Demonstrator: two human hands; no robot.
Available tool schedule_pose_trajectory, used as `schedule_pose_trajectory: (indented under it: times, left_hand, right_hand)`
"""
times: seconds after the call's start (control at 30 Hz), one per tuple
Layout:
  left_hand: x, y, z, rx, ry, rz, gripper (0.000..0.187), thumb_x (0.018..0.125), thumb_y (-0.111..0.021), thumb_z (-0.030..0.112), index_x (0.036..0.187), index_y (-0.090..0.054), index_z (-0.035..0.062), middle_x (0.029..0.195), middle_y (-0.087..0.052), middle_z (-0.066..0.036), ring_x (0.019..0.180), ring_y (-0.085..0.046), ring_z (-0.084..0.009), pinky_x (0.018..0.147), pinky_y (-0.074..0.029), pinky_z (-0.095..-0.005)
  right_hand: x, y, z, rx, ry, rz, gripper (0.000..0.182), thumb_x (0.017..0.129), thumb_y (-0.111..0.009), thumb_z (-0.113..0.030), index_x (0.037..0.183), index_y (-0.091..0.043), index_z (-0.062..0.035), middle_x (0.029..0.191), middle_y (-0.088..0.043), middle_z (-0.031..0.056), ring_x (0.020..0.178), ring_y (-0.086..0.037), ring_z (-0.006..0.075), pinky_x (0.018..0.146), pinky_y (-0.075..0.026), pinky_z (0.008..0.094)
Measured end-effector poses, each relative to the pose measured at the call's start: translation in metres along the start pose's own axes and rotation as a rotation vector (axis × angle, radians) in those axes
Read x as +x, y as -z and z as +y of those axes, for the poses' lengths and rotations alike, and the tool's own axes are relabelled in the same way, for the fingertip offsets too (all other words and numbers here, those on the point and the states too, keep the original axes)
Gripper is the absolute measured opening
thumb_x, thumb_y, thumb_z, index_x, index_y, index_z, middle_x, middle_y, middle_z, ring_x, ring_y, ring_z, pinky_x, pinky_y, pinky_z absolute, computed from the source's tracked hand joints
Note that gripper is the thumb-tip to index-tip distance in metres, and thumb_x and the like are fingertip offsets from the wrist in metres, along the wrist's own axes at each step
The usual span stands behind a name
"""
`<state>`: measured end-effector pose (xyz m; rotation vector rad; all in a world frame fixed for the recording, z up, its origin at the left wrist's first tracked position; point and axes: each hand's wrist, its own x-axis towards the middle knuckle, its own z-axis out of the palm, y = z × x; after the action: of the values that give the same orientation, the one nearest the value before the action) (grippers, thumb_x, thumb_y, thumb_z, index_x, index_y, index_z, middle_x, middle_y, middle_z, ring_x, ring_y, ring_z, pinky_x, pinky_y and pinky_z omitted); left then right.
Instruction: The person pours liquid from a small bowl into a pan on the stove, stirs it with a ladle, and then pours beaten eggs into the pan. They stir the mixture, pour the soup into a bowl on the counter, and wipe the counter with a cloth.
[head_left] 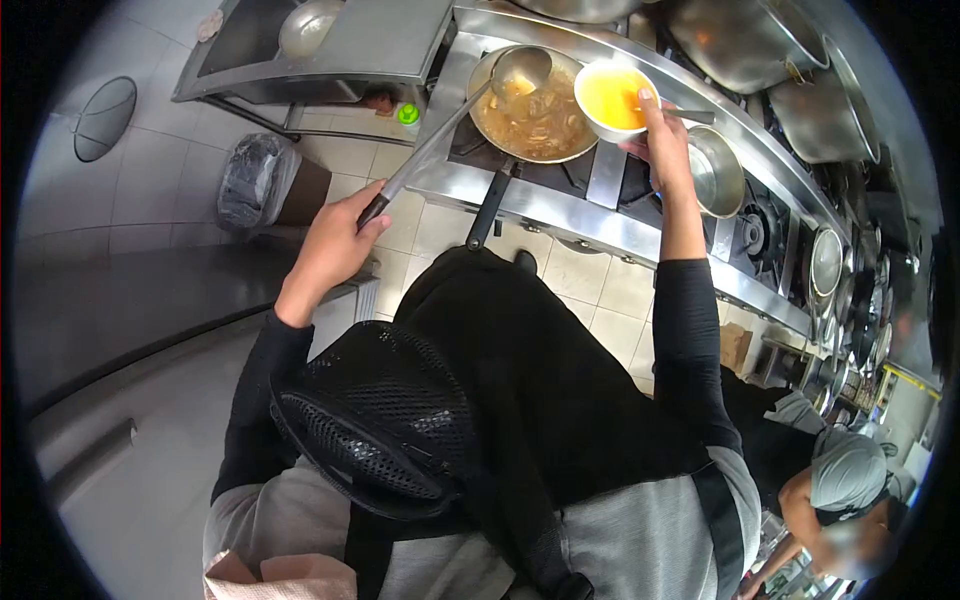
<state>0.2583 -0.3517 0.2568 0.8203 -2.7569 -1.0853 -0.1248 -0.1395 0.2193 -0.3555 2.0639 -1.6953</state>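
Note:
My left hand [338,240] is wrapped round the dark grip of a long metal ladle [430,140]. The ladle's bowl rests over the far left part of a frying pan [503,150], which holds brown liquid with pale pieces in it. The pan sits on the stove, its black handle [487,208] pointing toward me. My right hand [662,140] grips a white bowl [618,133] of bright yellow liquid by its right rim, tilted a little at the pan's right edge. A metal handle shows behind my right fingers; what it belongs to is hidden.
Right of the pan stands a metal pot [715,175] on the stove [590,205]. Large stockpots [745,45] line the back. At left are a metal counter [380,50] and a lined trash bin [300,190]. Another person [845,480] is at the lower right.

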Motion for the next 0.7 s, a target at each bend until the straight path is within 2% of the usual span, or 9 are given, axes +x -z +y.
schedule_pose_trajectory:
  times: [0.03, 0.1, 0.17, 0.27, 0.37, 0.43, 0.57, 0.63, 0.7]
  left_hand:
    - [-0.002, 0.0, 0.004, -0.006, -0.01, 0.039, 0.045, 0.088, -0.067, 0.015, 0.131, -0.057, 0.0017, 0.09, -0.064, -0.028, 0.083, -0.064, -0.0419, 0.076, -0.05, -0.0411]
    - [-0.006, 0.002, 0.017, -0.062, 0.029, 0.058, 0.046, 0.088, -0.068, 0.014, 0.132, -0.057, 0.0021, 0.088, -0.064, -0.027, 0.079, -0.065, -0.0363, 0.074, -0.05, -0.0391]
    - [-0.008, 0.004, 0.026, -0.121, 0.08, 0.081, 0.048, 0.088, -0.069, 0.013, 0.133, -0.057, 0.0026, 0.085, -0.063, -0.026, 0.075, -0.066, -0.0308, 0.072, -0.05, -0.037]
    - [-0.007, 0.004, 0.031, -0.145, 0.074, 0.108, 0.048, 0.088, -0.07, 0.013, 0.133, -0.057, 0.002, 0.078, -0.061, -0.017, 0.066, -0.053, -0.0149, 0.068, -0.048, -0.0286]
    - [-0.001, -0.002, 0.022, -0.189, -0.002, 0.168, 0.047, 0.089, -0.07, 0.013, 0.133, -0.057, 0.0013, 0.081, -0.062, -0.013, 0.065, -0.048, -0.0141, 0.068, -0.047, -0.0265]
    - [0.003, 0.002, 0.025, -0.203, 0.041, 0.145, 0.047, 0.089, -0.07, 0.014, 0.133, -0.057, 0.0014, 0.083, -0.063, -0.013, 0.066, -0.049, -0.0136, 0.069, -0.047, -0.0268]
    - [0.008, 0.002, 0.023, -0.262, 0.083, 0.111, 0.048, 0.089, -0.07, 0.015, 0.133, -0.057, 0.0012, 0.087, -0.066, -0.013, 0.069, -0.05, -0.0113, 0.07, -0.047, -0.0267]
    - [0.01, 0.003, 0.018, -0.272, 0.096, 0.099, 0.048, 0.089, -0.07, 0.015, 0.133, -0.057, 0.0012, 0.085, -0.065, -0.011, 0.069, -0.049, -0.0104, 0.07, -0.047, -0.0262]
    - [0.009, 0.002, 0.014, -0.284, 0.12, 0.078, 0.048, 0.089, -0.07, 0.015, 0.133, -0.057, 0.0013, 0.083, -0.064, -0.01, 0.069, -0.048, -0.0094, 0.069, -0.046, -0.0258]
  right_hand:
    - [0.013, -0.001, 0.002, -0.003, -0.001, -0.003, 0.064, 0.092, -0.063, -0.051, 0.125, -0.054, 0.003, 0.097, -0.066, 0.01, 0.074, -0.066, 0.0125, 0.06, -0.06, 0.0262]
    - [0.035, -0.002, 0.008, -0.023, -0.054, -0.064, 0.074, 0.088, -0.068, -0.052, 0.131, -0.047, 0.0045, 0.117, -0.061, 0.0181, 0.099, -0.064, 0.021, 0.064, -0.059, 0.0293]
    - [0.038, -0.007, 0.0, -0.03, -0.009, -0.108, 0.077, 0.087, -0.069, -0.053, 0.132, -0.045, 0.0052, 0.118, -0.06, 0.0189, 0.101, -0.063, 0.0225, 0.064, -0.059, 0.0293]
    - [0.053, -0.016, 0.002, -0.063, -0.028, -0.112, 0.078, 0.086, -0.07, -0.053, 0.131, -0.045, 0.006, 0.118, -0.06, 0.0193, 0.101, -0.063, 0.0231, 0.063, -0.059, 0.0297]
    - [0.057, -0.021, -0.003, -0.074, -0.005, -0.079, 0.079, 0.086, -0.069, -0.054, 0.129, -0.046, 0.0072, 0.116, -0.061, 0.0207, 0.1, -0.064, 0.0237, 0.063, -0.059, 0.0299]
    - [0.054, -0.021, -0.005, -0.17, 0.026, -0.021, 0.067, 0.088, -0.066, -0.056, 0.123, -0.054, -0.0007, 0.106, -0.067, 0.0133, 0.085, -0.068, 0.0185, 0.064, -0.058, 0.0272]
    - [0.056, -0.017, -0.012, -0.257, 0.023, -0.035, 0.067, 0.088, -0.065, -0.057, 0.123, -0.055, -0.0004, 0.107, -0.066, 0.014, 0.085, -0.068, 0.0194, 0.064, -0.058, 0.028]
    - [0.049, -0.02, -0.014, -0.202, -0.024, -0.034, 0.079, 0.086, -0.066, -0.056, 0.128, -0.051, 0.0089, 0.115, -0.063, 0.0236, 0.094, -0.067, 0.0254, 0.064, -0.06, 0.0308]
    - [0.053, -0.022, -0.013, -0.155, -0.053, -0.077, 0.079, 0.087, -0.066, -0.056, 0.128, -0.05, 0.0092, 0.114, -0.063, 0.0222, 0.094, -0.067, 0.0247, 0.064, -0.06, 0.031]
